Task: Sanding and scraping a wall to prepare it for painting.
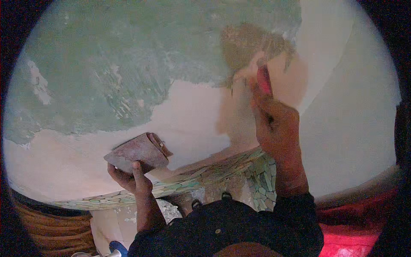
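My right hand [269,105] is raised in front of the wall [192,103], closed round the red handle of a scraper [264,80]. The scraper's far end is blurred and lies close to the wall's patchy green paint [141,47]. Lower and to the left, my left hand [132,177] grips a folded brownish-grey sheet [139,154] that looks like sandpaper, with the thumb on its near side. Pale wall surface shows below and right of the ragged green edge. A dark shadow falls round my right hand.
A stone-patterned band [180,184] runs along the wall's lower edge. My dark shoes [227,195] are below, near pale flakes [171,208]. Brown folded cloth [55,229] lies at lower left beside a blue-and-white object [116,249]; red cloth [346,240] is at lower right.
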The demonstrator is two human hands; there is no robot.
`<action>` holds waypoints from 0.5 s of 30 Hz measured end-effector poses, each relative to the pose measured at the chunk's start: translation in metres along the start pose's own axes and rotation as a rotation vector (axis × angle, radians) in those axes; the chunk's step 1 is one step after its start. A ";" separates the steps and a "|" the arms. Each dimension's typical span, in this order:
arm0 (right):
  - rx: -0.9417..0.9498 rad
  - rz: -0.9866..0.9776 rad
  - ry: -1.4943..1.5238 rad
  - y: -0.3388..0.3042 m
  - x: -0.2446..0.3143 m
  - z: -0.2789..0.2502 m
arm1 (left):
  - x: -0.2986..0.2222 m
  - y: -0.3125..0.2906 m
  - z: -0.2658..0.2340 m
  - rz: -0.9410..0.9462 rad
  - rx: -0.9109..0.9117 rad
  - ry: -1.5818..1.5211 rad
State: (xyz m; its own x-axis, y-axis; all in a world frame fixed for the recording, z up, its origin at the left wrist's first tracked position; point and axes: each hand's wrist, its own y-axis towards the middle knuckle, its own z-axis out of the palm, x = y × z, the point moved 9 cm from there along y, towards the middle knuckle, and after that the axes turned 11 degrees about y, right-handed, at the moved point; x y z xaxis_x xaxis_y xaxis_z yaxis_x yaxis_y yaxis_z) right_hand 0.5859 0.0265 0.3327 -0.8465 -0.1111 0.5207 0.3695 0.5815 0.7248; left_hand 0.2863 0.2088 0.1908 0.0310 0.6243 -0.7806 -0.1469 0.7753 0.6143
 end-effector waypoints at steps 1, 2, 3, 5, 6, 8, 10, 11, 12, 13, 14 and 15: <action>-0.002 0.010 -0.001 0.006 0.002 0.001 | -0.002 0.002 0.000 0.022 0.003 0.019; -0.051 -0.047 0.047 0.019 0.009 -0.001 | -0.002 0.003 0.002 0.044 0.004 0.031; -0.100 -0.104 0.093 0.023 0.014 -0.005 | 0.000 0.002 0.004 0.041 0.013 0.025; -0.079 -0.059 0.126 0.020 0.013 -0.002 | 0.001 0.000 0.000 0.043 0.017 0.035; -0.062 -0.009 0.157 0.016 0.010 0.000 | 0.004 -0.001 0.000 0.042 0.014 0.032; -0.029 0.043 0.179 0.001 -0.004 0.006 | 0.010 -0.002 -0.006 0.056 -0.032 0.016; -0.003 0.101 0.193 -0.010 -0.012 0.005 | 0.005 -0.001 -0.005 0.053 -0.016 -0.001; 0.019 0.212 0.228 -0.015 -0.021 0.004 | 0.003 0.000 0.000 0.049 0.008 -0.020; 0.040 0.324 0.264 -0.020 -0.030 0.004 | 0.003 0.000 0.004 0.048 0.016 -0.029; 0.042 0.325 0.267 -0.019 -0.028 0.008 | 0.004 -0.001 0.002 0.064 -0.004 0.009; -0.061 0.215 0.254 -0.015 -0.016 0.002 | 0.005 -0.001 0.000 0.080 -0.023 0.047; -0.163 0.104 0.240 -0.014 -0.005 -0.004 | 0.006 -0.001 -0.001 0.079 -0.022 0.050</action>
State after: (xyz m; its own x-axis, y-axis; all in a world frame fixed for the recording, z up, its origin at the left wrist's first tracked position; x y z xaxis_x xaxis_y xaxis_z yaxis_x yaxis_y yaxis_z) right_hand 0.5873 0.0156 0.3220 -0.6932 -0.2564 0.6736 0.5224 0.4651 0.7147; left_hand 0.2861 0.2115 0.1853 -0.0309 0.6777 -0.7347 -0.1691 0.7209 0.6720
